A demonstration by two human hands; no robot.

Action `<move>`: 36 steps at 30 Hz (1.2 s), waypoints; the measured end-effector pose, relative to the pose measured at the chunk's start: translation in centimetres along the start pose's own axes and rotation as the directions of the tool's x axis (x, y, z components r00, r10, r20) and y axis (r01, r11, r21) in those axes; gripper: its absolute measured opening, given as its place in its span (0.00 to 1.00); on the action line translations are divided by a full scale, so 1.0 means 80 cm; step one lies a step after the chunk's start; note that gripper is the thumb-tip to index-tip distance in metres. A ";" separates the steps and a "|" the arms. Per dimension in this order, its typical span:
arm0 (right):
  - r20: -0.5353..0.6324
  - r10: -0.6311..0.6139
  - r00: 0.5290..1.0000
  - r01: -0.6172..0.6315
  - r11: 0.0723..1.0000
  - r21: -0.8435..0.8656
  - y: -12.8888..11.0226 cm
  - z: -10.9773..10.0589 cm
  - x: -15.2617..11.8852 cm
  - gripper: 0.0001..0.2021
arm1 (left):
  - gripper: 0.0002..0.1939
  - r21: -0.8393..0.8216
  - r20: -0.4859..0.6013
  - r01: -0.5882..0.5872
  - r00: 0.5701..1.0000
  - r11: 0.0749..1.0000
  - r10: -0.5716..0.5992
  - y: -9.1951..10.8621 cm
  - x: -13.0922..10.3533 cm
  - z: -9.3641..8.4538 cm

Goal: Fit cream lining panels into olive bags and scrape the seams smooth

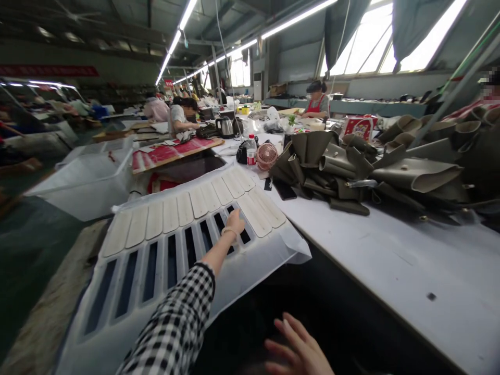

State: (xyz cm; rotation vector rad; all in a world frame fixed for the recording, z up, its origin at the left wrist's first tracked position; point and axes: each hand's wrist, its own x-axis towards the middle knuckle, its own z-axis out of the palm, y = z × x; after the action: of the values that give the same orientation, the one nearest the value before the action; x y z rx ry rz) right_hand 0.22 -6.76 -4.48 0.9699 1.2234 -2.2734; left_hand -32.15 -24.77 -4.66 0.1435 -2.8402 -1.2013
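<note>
My left hand (235, 223) reaches out over the white sheet (250, 268) on the board. Its fingers are pressed together at the upper end of a dark strip (245, 236); what they hold, if anything, is hidden. Several dark strips (151, 271) lie side by side in pale outlines on the sheet. Behind them runs a row of cream rounded panels (155, 221), with more panels (261, 214) to the right of the hand. My right hand (299, 348) is low in the view over the dark gap, fingers apart, holding nothing.
On the right, a white table (375, 255) bears a heap of olive-grey leather pieces (414, 174), a dark phone (285, 190), a pink fan (267, 155) and a bottle (251, 151). A white bin (91, 177) stands at the left. People sit farther back.
</note>
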 end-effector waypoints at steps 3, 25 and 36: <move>-0.060 0.041 0.997 -0.036 0.996 0.085 -0.014 0.064 0.062 0.50 | 0.22 0.127 -0.018 -0.042 0.999 0.991 0.044 0.006 0.060 0.001; -0.222 0.044 0.974 -0.032 0.998 0.057 -0.049 0.127 0.183 0.12 | 0.15 0.078 0.216 0.052 0.974 0.996 -0.068 -0.017 0.229 -0.017; -0.297 -0.042 0.954 0.008 0.993 -0.116 -0.037 0.132 0.187 0.11 | 0.13 -0.356 0.312 0.228 0.943 0.906 -0.114 -0.045 0.126 0.011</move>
State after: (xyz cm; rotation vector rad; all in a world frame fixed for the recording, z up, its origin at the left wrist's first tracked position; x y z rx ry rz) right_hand -16.03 -14.07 -9.60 1.2965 1.4772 -2.1011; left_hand -42.00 -27.73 -7.71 0.2240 -2.7846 -1.9454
